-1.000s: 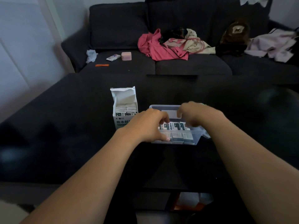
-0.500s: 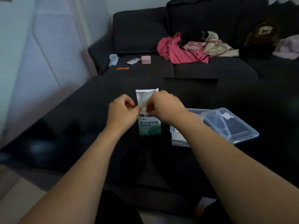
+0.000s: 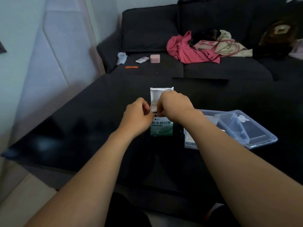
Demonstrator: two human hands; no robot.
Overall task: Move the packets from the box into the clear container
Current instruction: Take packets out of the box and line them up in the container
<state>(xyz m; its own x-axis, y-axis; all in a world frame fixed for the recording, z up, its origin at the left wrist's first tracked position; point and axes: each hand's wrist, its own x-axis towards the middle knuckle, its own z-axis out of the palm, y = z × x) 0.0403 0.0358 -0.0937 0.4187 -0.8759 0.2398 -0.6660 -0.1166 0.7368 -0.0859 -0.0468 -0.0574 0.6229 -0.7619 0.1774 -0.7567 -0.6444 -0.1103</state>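
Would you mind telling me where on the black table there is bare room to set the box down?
Bare table lies left of the box, out to the table's left edge, and also beyond the box toward the sofa. It is crowded to the right: the clear container sits close beside the box, with both hands at its open top.

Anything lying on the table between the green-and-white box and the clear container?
Nothing shows there: in the head view a bare strip of dark table separates the box from the clear container; only the right forearm crosses above it.

Box [image 3: 161, 127]: upright on table [image 3: 82, 128], flap raised.
Hands: left [image 3: 136, 116] and right [image 3: 174, 107] curled at box mouth.
Container [image 3: 262, 136]: right of box.
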